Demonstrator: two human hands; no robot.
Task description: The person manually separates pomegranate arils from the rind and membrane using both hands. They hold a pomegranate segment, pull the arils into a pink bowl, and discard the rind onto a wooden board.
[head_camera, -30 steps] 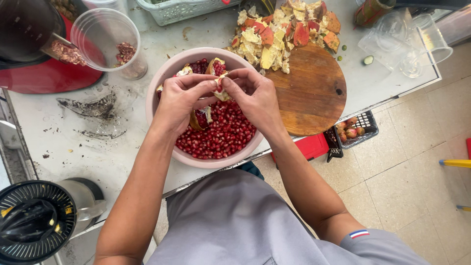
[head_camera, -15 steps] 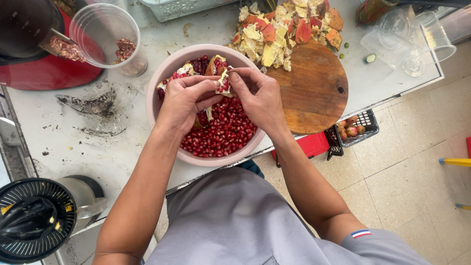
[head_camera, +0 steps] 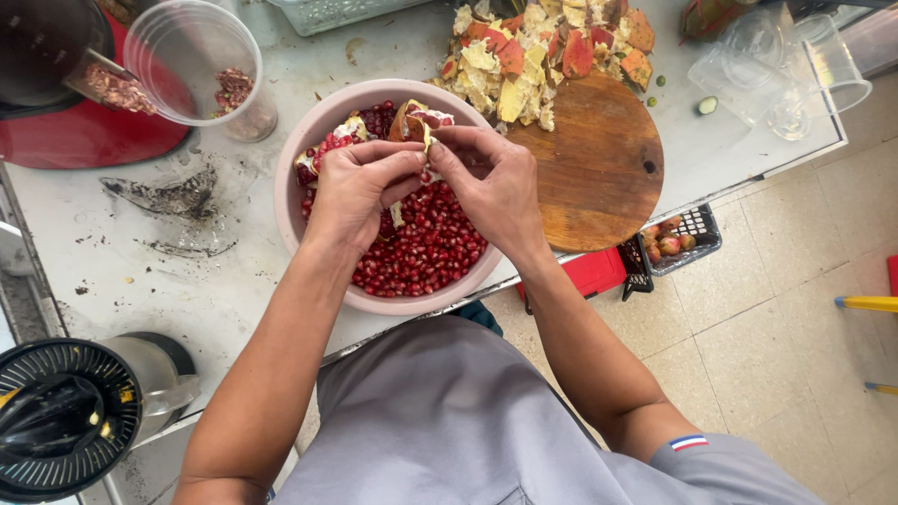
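A pink bowl (head_camera: 301, 154) on the white counter holds a heap of red pomegranate seeds (head_camera: 426, 248) and a few broken pomegranate pieces (head_camera: 374, 120) at its far side. Over the bowl, my left hand (head_camera: 351, 192) and my right hand (head_camera: 491, 182) meet, both gripping one pomegranate chunk (head_camera: 418, 122) with pale pith. Thumbs and fingertips pinch it from each side. Seeds lie directly below the hands.
A round wooden board (head_camera: 599, 168) right of the bowl carries a pile of pomegranate peel (head_camera: 543, 47). A clear plastic cup (head_camera: 192, 61) and a red juicer (head_camera: 75, 131) stand at far left, clear cups (head_camera: 786, 65) at far right. A black citrus press (head_camera: 61, 411) sits near left.
Both hands have stayed over the bowl, shifting slightly while working at the pomegranate chunk. The view has drifted a little; nothing else moved.
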